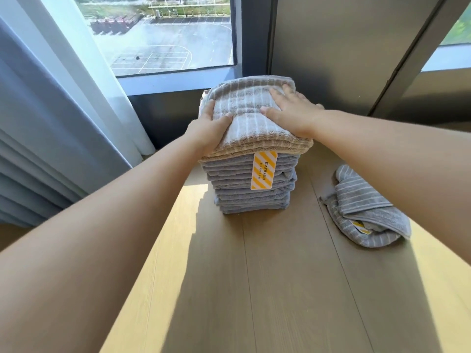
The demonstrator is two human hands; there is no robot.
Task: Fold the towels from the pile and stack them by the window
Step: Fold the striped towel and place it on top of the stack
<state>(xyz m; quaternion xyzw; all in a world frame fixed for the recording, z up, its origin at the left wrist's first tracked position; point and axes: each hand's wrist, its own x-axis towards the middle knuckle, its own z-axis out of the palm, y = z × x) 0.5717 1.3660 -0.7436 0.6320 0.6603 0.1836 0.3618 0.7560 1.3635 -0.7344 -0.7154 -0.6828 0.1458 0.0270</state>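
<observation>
A tall stack of folded towels (252, 189) stands on the wooden surface just below the window (163, 34). Its top towel (244, 103) is beige with white stripes; the ones beneath are grey-blue. A yellow striped tag (263, 170) hangs down the stack's front. My left hand (209, 124) holds the top towel's left edge, thumb on top and fingers curled over the side. My right hand (293, 109) lies flat on the towel's right part with fingers straight. One crumpled grey striped towel (367, 207) lies on the surface to the right.
A wooden tabletop (254, 276) stretches toward me, lit by sun bands. Blue and white curtains (51, 110) hang at the left. A dark wall panel (331, 47) and frame rise behind the stack at the right.
</observation>
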